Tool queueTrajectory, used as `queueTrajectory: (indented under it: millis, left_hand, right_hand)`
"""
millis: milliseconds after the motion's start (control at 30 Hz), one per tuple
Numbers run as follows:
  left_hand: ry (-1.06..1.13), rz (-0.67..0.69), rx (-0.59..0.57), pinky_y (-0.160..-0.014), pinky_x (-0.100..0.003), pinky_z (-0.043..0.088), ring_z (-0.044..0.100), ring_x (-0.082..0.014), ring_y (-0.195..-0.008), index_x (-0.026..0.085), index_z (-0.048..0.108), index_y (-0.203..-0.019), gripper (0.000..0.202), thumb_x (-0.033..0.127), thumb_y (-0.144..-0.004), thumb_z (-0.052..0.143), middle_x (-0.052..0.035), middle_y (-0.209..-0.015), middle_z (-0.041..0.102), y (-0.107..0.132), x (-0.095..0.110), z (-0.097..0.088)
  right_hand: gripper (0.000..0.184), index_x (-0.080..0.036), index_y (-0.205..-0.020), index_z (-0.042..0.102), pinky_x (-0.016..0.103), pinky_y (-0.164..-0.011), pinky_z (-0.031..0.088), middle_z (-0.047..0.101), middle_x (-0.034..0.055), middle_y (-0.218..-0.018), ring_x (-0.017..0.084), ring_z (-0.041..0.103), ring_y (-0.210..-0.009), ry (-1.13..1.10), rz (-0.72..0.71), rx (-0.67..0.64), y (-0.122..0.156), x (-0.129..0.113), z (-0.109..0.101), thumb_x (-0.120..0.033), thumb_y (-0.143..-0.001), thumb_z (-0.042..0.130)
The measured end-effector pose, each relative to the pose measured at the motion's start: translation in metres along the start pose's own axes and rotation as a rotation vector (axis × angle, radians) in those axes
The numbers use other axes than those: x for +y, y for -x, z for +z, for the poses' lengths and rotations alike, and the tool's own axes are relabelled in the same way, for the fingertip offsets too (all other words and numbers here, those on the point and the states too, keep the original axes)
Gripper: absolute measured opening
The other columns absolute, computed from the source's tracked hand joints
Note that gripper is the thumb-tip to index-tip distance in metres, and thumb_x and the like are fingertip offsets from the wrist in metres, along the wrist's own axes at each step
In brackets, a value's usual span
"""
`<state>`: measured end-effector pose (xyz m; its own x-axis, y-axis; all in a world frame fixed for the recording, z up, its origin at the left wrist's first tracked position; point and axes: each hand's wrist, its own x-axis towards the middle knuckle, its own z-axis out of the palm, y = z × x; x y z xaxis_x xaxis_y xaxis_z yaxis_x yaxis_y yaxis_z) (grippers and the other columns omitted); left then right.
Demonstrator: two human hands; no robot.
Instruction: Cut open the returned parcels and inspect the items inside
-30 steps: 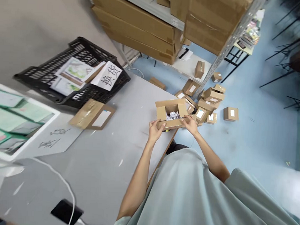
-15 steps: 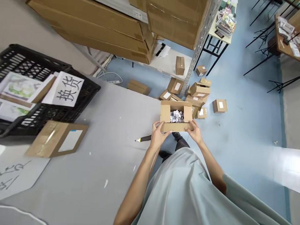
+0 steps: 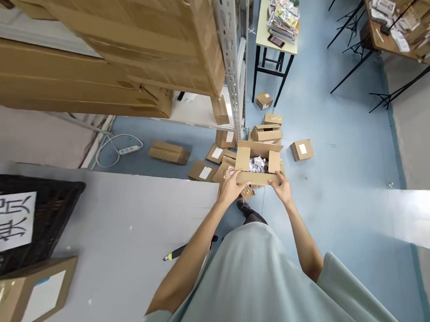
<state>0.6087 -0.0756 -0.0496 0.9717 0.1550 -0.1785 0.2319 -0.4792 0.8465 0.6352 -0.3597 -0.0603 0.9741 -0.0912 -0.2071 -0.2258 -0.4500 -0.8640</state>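
Both of my hands carry an open cardboard box (image 3: 243,158) in front of my body, above the floor. Its flaps are spread, and crumpled white paper (image 3: 258,165) lies inside. My left hand (image 3: 231,188) grips the near left corner, thumb along the near flap. At the near right corner my right hand (image 3: 281,187) is closed on the same box. A black utility knife (image 3: 177,252) with a yellow tip lies on the grey table, partly hidden behind my left forearm.
Several small cartons (image 3: 267,133) lie on the floor beyond the box, by a metal shelf post (image 3: 228,52). A black crate (image 3: 56,211) and a taped carton (image 3: 49,286) stand on the grey table (image 3: 126,223). A small table (image 3: 262,35) holds stacked packets.
My view has turned and moved forward, so the crate and table shift left and down. The box stays in both hands, now nearer the floor cartons in view.
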Motion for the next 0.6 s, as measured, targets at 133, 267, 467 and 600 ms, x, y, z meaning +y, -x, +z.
queueTrajectory:
  millis: [133,267,467,600]
  left_hand:
    - [0.006,0.067,-0.083,-0.124,-0.051,0.060,0.068,-0.0414,-0.145,0.025,0.075,-0.150,0.076,0.060,-0.086,0.098,-0.0164,-0.162,0.054,-0.058,0.032,0.024]
    - [0.106,0.166,-0.169,-0.130,-0.049,0.055,0.064,-0.0415,-0.154,0.026,0.073,-0.154,0.079,0.054,-0.086,0.100,-0.0170,-0.168,0.055,-0.114,0.067,0.059]
    - [0.169,0.040,-0.262,-0.134,-0.057,0.051,0.045,-0.0438,-0.173,0.022,0.069,-0.160,0.076,0.032,-0.088,0.094,-0.0217,-0.186,0.044,-0.150,0.069,0.081]
    - [0.184,-0.005,-0.264,-0.125,-0.058,0.060,0.070,-0.0388,-0.152,0.024,0.078,-0.144,0.057,0.031,-0.088,0.087,-0.0209,-0.167,0.067,-0.103,0.028,0.066]
  right_hand:
    - [0.078,-0.017,-0.143,0.079,0.063,-0.140,0.041,0.060,0.0248,-0.173,0.042,0.054,-0.167,0.020,-0.004,0.087,-0.040,-0.001,-0.030,-0.069,-0.086,0.085]
    - [0.071,-0.020,-0.141,0.078,0.064,-0.140,0.040,0.062,0.0227,-0.172,0.038,0.055,-0.166,0.021,-0.013,0.219,-0.078,-0.002,-0.073,-0.068,-0.089,0.080]
    - [0.071,-0.017,-0.151,0.069,0.061,-0.137,0.042,0.054,0.0263,-0.178,0.036,0.042,-0.175,-0.029,0.093,0.378,-0.099,0.002,-0.124,-0.056,-0.092,0.074]
    - [0.065,-0.015,-0.145,0.071,0.056,-0.133,0.047,0.062,0.0292,-0.170,0.034,0.058,-0.162,-0.067,0.090,0.324,-0.085,0.005,-0.110,-0.055,-0.094,0.067]
